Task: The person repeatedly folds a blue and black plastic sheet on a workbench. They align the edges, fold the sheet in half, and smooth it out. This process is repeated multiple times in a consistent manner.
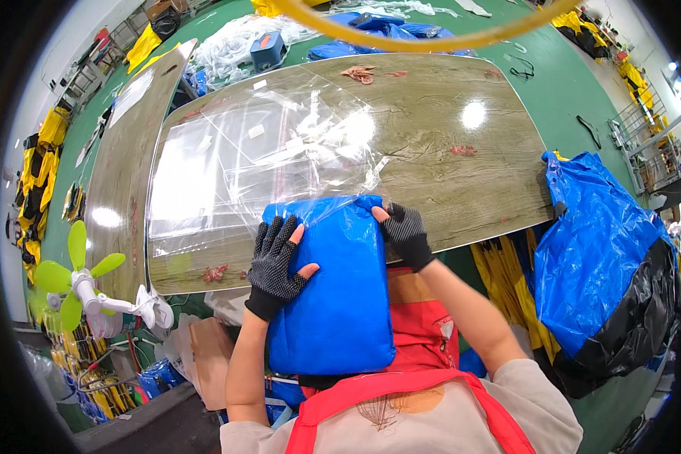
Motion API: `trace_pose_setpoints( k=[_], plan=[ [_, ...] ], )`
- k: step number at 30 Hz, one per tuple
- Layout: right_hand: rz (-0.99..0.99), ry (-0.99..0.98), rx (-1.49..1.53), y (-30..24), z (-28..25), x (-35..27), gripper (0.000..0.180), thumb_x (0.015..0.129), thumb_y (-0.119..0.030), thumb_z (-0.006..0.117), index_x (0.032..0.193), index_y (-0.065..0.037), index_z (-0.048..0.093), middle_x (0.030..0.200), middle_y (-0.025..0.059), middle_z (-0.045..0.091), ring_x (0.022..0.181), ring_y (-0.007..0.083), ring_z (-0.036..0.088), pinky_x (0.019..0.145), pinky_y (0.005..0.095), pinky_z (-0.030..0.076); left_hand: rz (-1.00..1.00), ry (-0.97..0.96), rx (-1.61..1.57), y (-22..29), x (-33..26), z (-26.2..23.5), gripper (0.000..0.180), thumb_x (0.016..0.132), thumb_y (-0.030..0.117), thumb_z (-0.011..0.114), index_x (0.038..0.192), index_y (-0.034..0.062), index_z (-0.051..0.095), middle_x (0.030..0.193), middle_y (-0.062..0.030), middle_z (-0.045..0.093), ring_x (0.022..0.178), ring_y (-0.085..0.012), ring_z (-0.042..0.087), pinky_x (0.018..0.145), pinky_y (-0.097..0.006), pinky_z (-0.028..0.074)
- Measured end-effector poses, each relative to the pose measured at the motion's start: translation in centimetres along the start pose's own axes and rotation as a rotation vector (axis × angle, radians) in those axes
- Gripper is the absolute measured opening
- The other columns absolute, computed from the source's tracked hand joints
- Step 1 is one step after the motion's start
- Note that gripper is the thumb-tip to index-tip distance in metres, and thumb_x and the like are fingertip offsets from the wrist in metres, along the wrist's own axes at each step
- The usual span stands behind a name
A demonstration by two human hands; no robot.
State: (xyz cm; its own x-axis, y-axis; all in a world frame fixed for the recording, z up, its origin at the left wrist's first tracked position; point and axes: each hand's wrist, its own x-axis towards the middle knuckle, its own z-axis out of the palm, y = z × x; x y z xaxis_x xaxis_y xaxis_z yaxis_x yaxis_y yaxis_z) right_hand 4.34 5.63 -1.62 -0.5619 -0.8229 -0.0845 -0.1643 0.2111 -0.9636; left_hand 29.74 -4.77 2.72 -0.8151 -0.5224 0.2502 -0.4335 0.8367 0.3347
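A flat blue folded bundle (pixel 331 295), smooth and plastic-looking, rests against my front with its far end at the table's near edge. My left hand (pixel 275 261), in a dark dotted glove with bare thumb and fingertip, lies on the bundle's far left part, fingers stretched out. At the far right corner, my right hand (pixel 404 231), gloved the same way, has its thumb and fingers closed on the bundle. Clear plastic bags (pixel 238 163) are spread just beyond, their near edge meeting the bundle's far end. Whether that edge overlaps the bundle I cannot tell.
The wood-patterned table (pixel 439 98) carries a pinkish strip (pixel 359 73). A green-bladed fan (pixel 76 280) stands at left. A large blue and black bag (pixel 594 250) sits at right. Beyond the table lie blue bundles, white plastic film and a blue bin (pixel 268 51).
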Motion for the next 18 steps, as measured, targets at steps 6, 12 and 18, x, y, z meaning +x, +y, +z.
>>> trace_pose_setpoints(
  k=[6,12,18],
  plan=[
    [-0.045,0.01,-0.514,1.0,0.7,-7.7,0.04,0.093,-0.039,0.048,0.101,-0.003,0.064,0.082,0.0233,0.063,0.083,0.0384,0.063,0.071,0.0426,0.05,-0.038,0.028,-0.045,0.3,-0.8,0.2,0.065,0.084,0.052,0.057,0.131,0.0084,0.048,0.141,-0.0168,0.041,0.134,-0.0393,0.031,0.112,-0.051,0.019],
    [0.115,-0.095,-0.443,-2.1,-3.1,-1.7,0.049,0.082,-0.048,0.063,0.088,0.0,0.064,0.081,0.0209,0.064,0.081,0.031,0.063,0.075,0.0376,0.048,-0.062,0.142,-0.013,0.6,-1.6,0.8,0.057,0.079,0.047,0.065,0.123,0.0114,0.056,0.138,-0.0161,0.044,0.133,-0.041,0.03,0.111,-0.054,0.017],
    [-0.038,-0.241,0.357,-0.9,2.9,-2.0,0.058,0.076,-0.029,0.075,0.12,0.0,0.051,0.11,0.0157,0.06,0.101,0.0236,0.057,0.09,0.033,0.045,-0.652,0.502,-0.955,-4.3,-4.2,0.7,0.06,0.085,0.019,0.063,0.138,0.0056,0.037,0.14,-0.016,0.038,0.126,-0.0258,0.04,0.104,-0.035,0.034]
  ],
)
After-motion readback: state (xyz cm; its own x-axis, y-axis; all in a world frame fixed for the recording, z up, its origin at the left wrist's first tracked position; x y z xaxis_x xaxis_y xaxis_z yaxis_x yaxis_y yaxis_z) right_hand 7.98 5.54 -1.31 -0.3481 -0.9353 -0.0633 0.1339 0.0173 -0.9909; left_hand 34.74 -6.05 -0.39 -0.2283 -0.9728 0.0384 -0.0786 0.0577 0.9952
